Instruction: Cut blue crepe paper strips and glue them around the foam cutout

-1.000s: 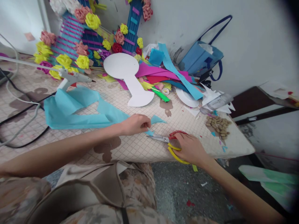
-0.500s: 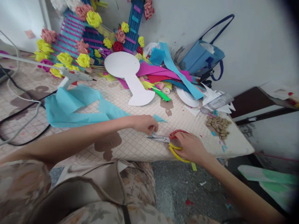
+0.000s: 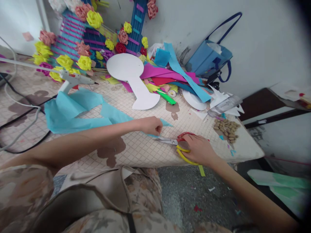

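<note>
My right hand grips a pair of scissors with one red and one yellow handle loop. Their blades point left, low over the table. At the blade tips my left hand is closed, its fingers pinching a small piece of blue paper that shows just below them. Another blue paper scrap lies right behind that hand. A large cut sheet of blue paper spreads to the left, partly behind my left forearm.
A white glue gun with cables stands at the left. White card cutout, coloured paper strips and a green cutter lie farther back. Peanuts are piled right, near the table edge. Flower-decorated models and a blue bag stand behind.
My left hand has turned over slightly and shifted a little up and left, so more blue paper shows at the scissor tips. The scissors have tilted slightly and moved little.
</note>
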Tool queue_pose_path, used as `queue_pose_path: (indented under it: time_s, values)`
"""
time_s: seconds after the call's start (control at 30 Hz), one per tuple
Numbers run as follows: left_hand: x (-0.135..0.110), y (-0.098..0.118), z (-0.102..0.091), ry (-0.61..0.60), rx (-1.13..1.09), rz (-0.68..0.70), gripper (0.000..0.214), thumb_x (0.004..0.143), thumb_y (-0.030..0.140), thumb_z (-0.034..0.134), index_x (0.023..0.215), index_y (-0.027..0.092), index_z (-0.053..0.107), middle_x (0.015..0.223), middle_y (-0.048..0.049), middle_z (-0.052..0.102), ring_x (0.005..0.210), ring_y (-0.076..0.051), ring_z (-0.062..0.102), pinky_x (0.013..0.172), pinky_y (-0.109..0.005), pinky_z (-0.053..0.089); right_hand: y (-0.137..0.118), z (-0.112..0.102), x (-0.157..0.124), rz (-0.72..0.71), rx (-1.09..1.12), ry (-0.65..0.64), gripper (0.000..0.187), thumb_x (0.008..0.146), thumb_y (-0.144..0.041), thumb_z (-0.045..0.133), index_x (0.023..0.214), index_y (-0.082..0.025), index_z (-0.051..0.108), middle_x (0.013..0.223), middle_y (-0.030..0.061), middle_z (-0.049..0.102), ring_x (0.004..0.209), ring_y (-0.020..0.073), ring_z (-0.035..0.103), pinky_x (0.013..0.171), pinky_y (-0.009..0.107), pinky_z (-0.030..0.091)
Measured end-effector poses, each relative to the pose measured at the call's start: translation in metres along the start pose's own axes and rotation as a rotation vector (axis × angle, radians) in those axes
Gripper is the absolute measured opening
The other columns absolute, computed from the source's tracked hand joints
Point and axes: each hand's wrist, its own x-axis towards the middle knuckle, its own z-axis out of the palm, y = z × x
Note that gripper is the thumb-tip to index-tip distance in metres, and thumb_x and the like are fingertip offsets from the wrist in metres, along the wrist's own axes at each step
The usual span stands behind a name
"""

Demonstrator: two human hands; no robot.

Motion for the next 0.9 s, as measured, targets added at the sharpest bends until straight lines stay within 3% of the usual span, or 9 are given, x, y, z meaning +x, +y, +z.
queue_pose_path:
  time_s: [0.17, 0.4, 0.6, 0.73, 0.9]
  values:
    - [0.003, -0.001, 0.002, 0.043, -0.011, -0.062, 0.008, 0.072, 0.014, 0.062, 0.075, 0.013, 0.069, 0.073, -0.0013, 0.069, 0.065, -0.012, 0.06, 0.056, -0.021, 0.036, 0.003, 0.001, 0.004, 0.011, -0.005, 0.005, 0.036, 0.082, -0.048, 0.054, 0.101, -0.017, 0.055, 0.093, 0.0084, 0.069, 0.084, 0.0243, 0.065, 0.072, 0.034, 0.045]
    - [0.006, -0.007, 0.008, 0.142, -0.016, 0.016, 0.008, 0.07, 0.012, 0.061, 0.075, 0.015, 0.067, 0.072, -0.0008, 0.067, 0.065, -0.013, 0.058, 0.058, -0.021, 0.039, 0.007, 0.0, 0.008, 0.013, -0.003, -0.009, 0.036, 0.081, -0.046, 0.055, 0.101, -0.017, 0.056, 0.094, 0.0099, 0.069, 0.084, 0.0252, 0.065, 0.072, 0.035, 0.046]
    - [-0.008, -0.018, 0.003, 0.296, -0.016, 0.291, 0.011, 0.081, 0.011, 0.058, 0.082, 0.014, 0.069, 0.086, -0.0073, 0.066, 0.082, -0.016, 0.059, 0.077, -0.025, 0.043, 0.01, 0.002, 0.011, 0.021, -0.002, -0.016, 0.041, 0.081, -0.051, 0.054, 0.103, -0.016, 0.056, 0.094, 0.011, 0.069, 0.085, 0.0262, 0.065, 0.074, 0.036, 0.046]
    - [-0.018, -0.029, 0.001, 0.219, 0.09, 0.42, 0.017, 0.088, 0.02, 0.056, 0.095, 0.022, 0.071, 0.111, -0.0086, 0.066, 0.109, -0.022, 0.054, 0.096, -0.034, 0.035, 0.012, 0.004, 0.012, 0.008, -0.003, -0.035, 0.045, 0.082, -0.055, 0.052, 0.103, -0.016, 0.056, 0.092, 0.0107, 0.069, 0.085, 0.0257, 0.065, 0.074, 0.035, 0.046]
    - [-0.02, -0.042, 0.006, 0.142, 0.189, 0.447, 0.029, 0.089, 0.02, 0.055, 0.115, 0.03, 0.065, 0.136, -0.0065, 0.054, 0.134, -0.029, 0.035, 0.107, -0.044, 0.025, 0.014, 0.004, 0.013, -0.012, -0.003, -0.042, 0.042, 0.082, -0.054, 0.051, 0.1, -0.016, 0.056, 0.092, 0.0104, 0.069, 0.083, 0.0253, 0.065, 0.073, 0.035, 0.046]
